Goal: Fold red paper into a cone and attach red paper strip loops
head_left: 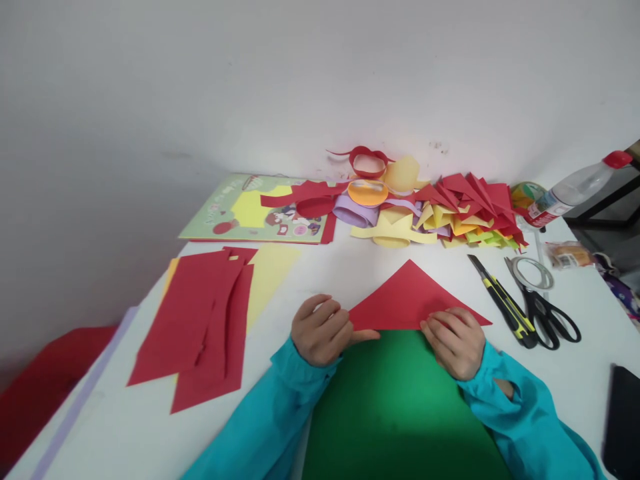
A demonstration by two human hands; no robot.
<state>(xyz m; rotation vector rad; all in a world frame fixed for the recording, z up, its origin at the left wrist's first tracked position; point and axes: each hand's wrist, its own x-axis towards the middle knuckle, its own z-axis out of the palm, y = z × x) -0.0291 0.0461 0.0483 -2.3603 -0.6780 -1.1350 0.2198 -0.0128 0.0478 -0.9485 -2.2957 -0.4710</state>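
Observation:
A red paper folded into a triangle lies on the white table, its long edge toward me. My left hand presses the triangle's left corner with curled fingers. My right hand presses the right part of the long edge, fingers bent down on the paper. Just below the triangle lies a green sheet, between my teal sleeves.
Red paper sheets over a yellow sheet lie at left. A craft booklet and a heap of paper scraps sit by the wall. A utility knife, scissors, tape roll, bottle and black phone are at right.

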